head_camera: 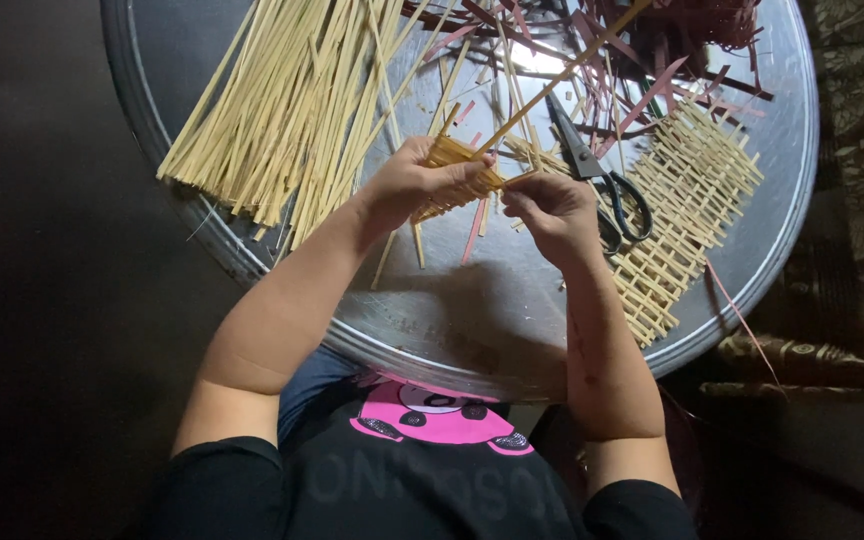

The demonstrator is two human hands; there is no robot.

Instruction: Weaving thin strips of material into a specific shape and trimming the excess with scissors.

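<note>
Fingers [472, 172] of the left hand [414, 185] are clamping on a small woven piece [462, 170] of pale strips, held above the middle of the round metal tray [512, 310]. Right hand [550, 205] is pinching the piece's near edge, fingertips together on a strip end; one long strip [562, 72] is sticking up from it toward the far edge.

Also lying on the tray:
- bundle of loose strips [282, 100], far left edge
- scissors [597, 175], just beside the right hand
- woven lattice mat [687, 210], right edge
- reddish strips [652, 50], far right.

Handling, judged: light, springy, thin, liable to crease or unravel; gripping is best at the woven crossings.
</note>
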